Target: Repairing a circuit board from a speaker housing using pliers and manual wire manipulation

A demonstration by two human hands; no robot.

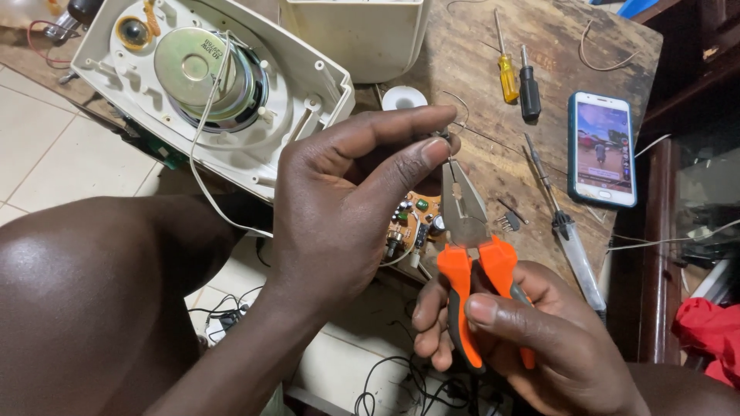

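**A:** What do you see from there?

**B:** I see two hands over a wooden table [555, 46]. My right hand [524, 339] is wrapped tight around the orange handles of the pliers [470, 254]. The metal nose of the pliers points up.

**A:** And the other hand?

**B:** My left hand [339, 208] is up higher. Its fingers [401, 127] are pinched shut on a small dark part [442, 135] with a thin wire. The tip of the pliers is right under that part, touching the wire or just about. I can't tell if the nose has bitten on it.

**A:** How far along does it look?

**B:** I think it's in the middle. The white speaker box [231, 92] is already open, and you can see the round speaker [204, 73] inside. A little circuit board [416, 223] hangs out behind the pliers, with a white wire running back to the box. So the opening up looks done. The work on the small part looks like it's only started, and the box is not yet closed.

**A:** Anything else close by?

**B:** Yes. A yellow screwdriver [506, 73] and a black screwdriver [529, 88] lie side by side on the table. A phone [603, 148] with its screen lit is to their right. A long clear-handled screwdriver [570, 239] lies near my right hand.
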